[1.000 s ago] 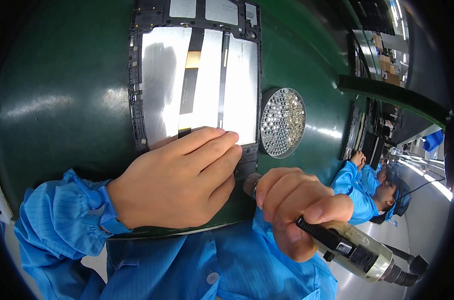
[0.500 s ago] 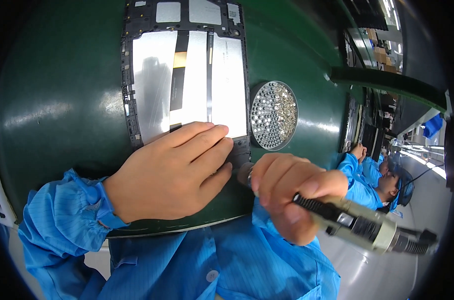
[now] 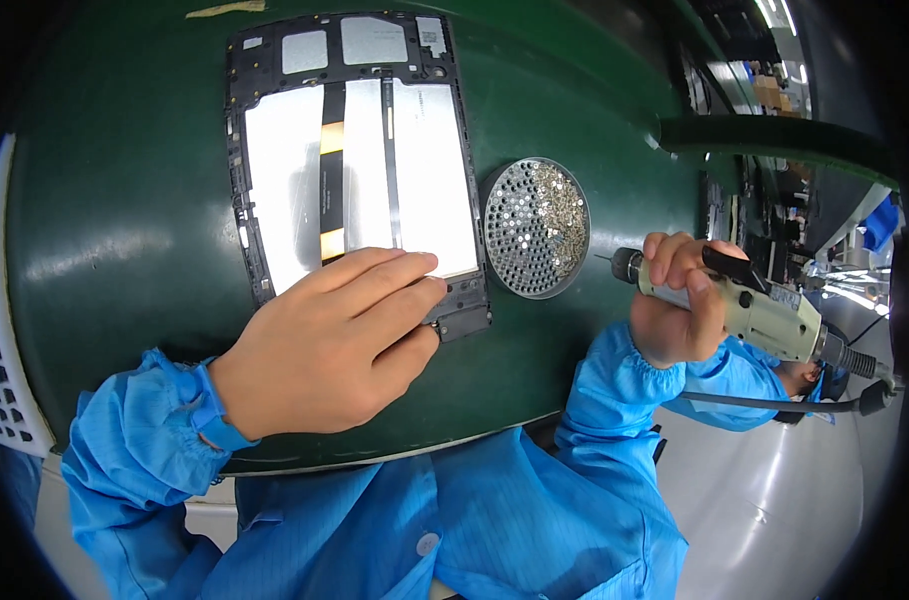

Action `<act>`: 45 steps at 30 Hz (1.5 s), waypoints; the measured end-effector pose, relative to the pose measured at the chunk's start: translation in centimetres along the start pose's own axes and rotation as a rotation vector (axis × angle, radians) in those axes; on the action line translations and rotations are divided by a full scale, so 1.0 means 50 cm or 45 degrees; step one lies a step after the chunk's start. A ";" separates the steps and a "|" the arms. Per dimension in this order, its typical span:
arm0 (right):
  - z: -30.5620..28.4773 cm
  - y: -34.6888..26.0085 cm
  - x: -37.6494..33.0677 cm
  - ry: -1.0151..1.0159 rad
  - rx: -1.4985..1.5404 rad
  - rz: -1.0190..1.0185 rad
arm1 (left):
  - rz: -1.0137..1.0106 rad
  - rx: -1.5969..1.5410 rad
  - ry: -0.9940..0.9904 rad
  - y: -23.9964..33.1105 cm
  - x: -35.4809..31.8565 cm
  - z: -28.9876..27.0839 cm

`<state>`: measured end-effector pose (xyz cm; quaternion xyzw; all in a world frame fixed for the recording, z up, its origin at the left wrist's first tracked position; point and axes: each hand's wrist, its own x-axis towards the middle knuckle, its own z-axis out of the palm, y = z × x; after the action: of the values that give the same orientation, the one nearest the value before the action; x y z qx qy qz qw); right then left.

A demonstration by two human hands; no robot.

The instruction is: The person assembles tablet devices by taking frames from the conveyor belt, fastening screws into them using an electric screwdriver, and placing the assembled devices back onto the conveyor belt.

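A tablet housing [image 3: 429,190] with a black frame and silver inner plate lies on the green work surface. My left hand [image 3: 339,340] rests flat over its near end, fingers stretched out and covering part of the lower frame. My right hand [image 3: 684,295] is wrapped round a pale green electric screwdriver [image 3: 764,320], raised to the right of the housing. Its thin bit [image 3: 602,258] points left, towards a round grey screw tray [image 3: 537,228], and is apart from it. The tray has many holes, with loose small screws heaped along its right side.
A white perforated basket [image 3: 9,320] stands at the left edge. A dark green bar [image 3: 774,138] crosses the upper right. Another person in a blue sleeve [image 3: 739,385] sits at the right, partly hidden behind the screwdriver. A cable runs from the tool's rear.
My right hand has swung up and right with the screwdriver, from the housing's lower corner to beside the screw tray. Housing and tray appear slightly further left; my left hand stays on the housing.
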<state>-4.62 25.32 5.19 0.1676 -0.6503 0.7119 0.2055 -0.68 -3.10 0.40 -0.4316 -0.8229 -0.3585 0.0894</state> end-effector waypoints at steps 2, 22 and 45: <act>0.002 0.004 -0.004 0.022 0.007 0.008 | 0.010 -0.007 -0.027 -0.001 0.007 -0.003; -0.027 0.011 0.001 0.204 -0.042 -0.015 | -0.043 0.140 -0.239 0.029 0.003 -0.037; -0.024 0.000 -0.019 0.349 -0.277 0.192 | -0.377 1.204 0.173 -0.328 0.181 -0.089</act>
<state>-3.78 26.46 4.61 -0.0036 -0.7001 0.6669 0.2551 -19.64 -6.27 -0.63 -0.1979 -0.9401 0.0177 0.2769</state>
